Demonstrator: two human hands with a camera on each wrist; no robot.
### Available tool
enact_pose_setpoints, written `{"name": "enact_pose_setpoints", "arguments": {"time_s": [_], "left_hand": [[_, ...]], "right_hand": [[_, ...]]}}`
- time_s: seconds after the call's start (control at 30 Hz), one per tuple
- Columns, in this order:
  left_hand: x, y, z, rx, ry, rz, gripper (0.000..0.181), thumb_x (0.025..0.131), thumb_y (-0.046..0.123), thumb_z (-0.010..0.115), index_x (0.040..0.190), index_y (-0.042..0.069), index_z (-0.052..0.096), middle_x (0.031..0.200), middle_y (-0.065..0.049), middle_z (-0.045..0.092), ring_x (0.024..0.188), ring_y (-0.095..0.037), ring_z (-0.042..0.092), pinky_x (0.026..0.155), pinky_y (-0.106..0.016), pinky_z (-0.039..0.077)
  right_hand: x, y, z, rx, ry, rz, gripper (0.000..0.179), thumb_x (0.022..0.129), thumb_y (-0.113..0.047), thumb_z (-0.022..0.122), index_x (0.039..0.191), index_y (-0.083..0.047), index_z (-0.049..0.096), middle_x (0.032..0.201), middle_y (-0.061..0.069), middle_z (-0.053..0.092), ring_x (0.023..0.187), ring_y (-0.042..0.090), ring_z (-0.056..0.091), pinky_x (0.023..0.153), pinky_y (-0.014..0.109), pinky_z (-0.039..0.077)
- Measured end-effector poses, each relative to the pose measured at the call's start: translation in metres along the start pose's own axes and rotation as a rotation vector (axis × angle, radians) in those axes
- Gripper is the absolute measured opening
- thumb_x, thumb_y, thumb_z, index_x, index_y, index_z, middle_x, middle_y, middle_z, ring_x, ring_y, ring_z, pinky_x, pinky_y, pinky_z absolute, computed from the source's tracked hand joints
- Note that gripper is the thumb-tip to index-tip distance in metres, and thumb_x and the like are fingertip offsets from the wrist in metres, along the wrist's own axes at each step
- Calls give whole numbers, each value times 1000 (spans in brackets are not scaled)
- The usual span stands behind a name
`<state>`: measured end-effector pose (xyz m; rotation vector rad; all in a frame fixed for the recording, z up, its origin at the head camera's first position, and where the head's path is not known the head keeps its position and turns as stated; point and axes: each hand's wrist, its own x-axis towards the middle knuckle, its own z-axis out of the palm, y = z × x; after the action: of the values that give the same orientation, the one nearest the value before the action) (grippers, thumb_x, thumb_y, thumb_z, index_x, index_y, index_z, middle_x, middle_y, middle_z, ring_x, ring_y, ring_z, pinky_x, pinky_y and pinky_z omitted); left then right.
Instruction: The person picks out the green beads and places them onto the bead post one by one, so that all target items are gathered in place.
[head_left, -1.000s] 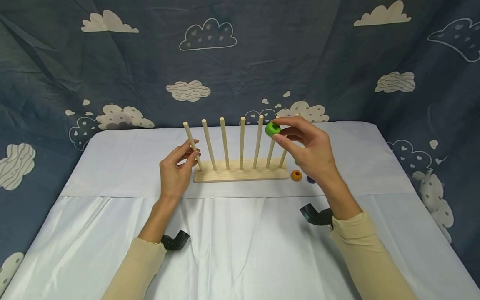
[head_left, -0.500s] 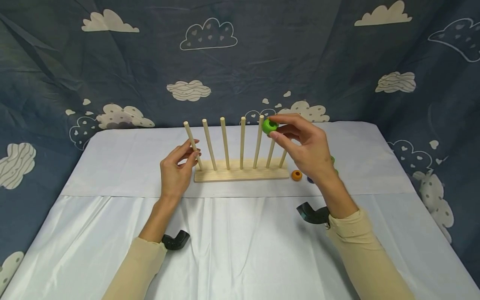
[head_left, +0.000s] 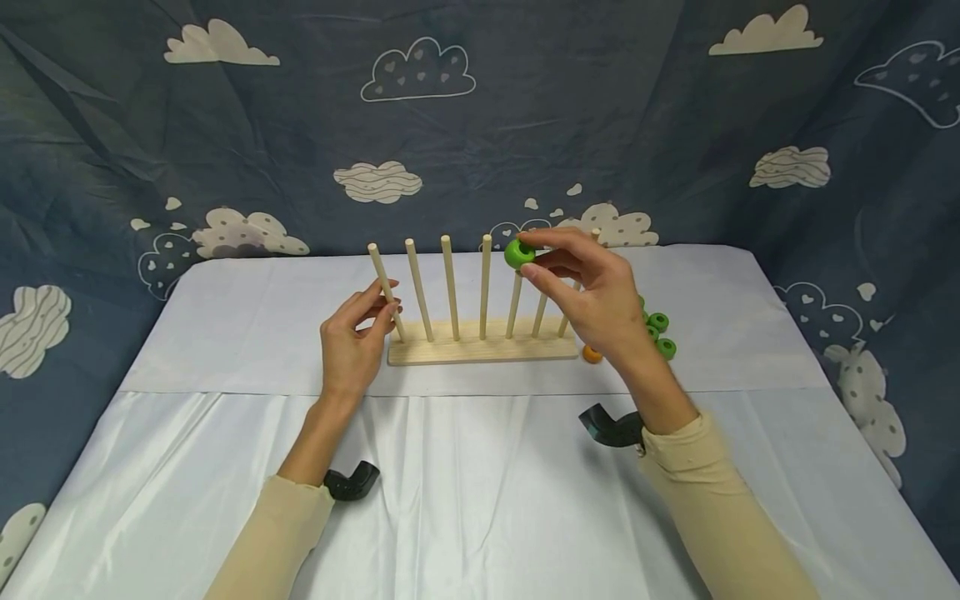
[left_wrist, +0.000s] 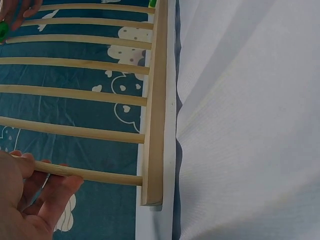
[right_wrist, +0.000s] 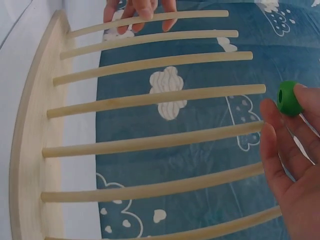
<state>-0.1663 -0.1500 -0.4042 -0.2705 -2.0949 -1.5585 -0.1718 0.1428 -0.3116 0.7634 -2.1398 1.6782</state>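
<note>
Green round bead (head_left: 517,254) pinched in right hand (head_left: 591,287), shifted left along pale wooden peg rack (head_left: 480,351), now nearer middle peg (head_left: 485,287); still gripping leftmost peg (head_left: 380,271) with left hand (head_left: 351,337).

Room over mid pegs (head_left: 450,287) b/w L hand (head_left: 351,342) & R hand (head_left: 592,287); latter blocks R-end pegs (head_left: 539,317).
</note>
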Motion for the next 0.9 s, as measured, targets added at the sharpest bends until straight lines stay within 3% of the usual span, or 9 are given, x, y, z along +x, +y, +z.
{"name": "enact_pose_setpoints", "arguments": {"time_s": [0.9], "left_hand": [[0,-2,-1,23,0,10,31,96,2,72,127,6,75,101,-20,74,93,-34,75,74,-20,64]], "right_hand": [[14,2,19,42,2,-31,36,96,1,71,131,-2,69,122,14,70,95,9,75,91,23,62]]}}
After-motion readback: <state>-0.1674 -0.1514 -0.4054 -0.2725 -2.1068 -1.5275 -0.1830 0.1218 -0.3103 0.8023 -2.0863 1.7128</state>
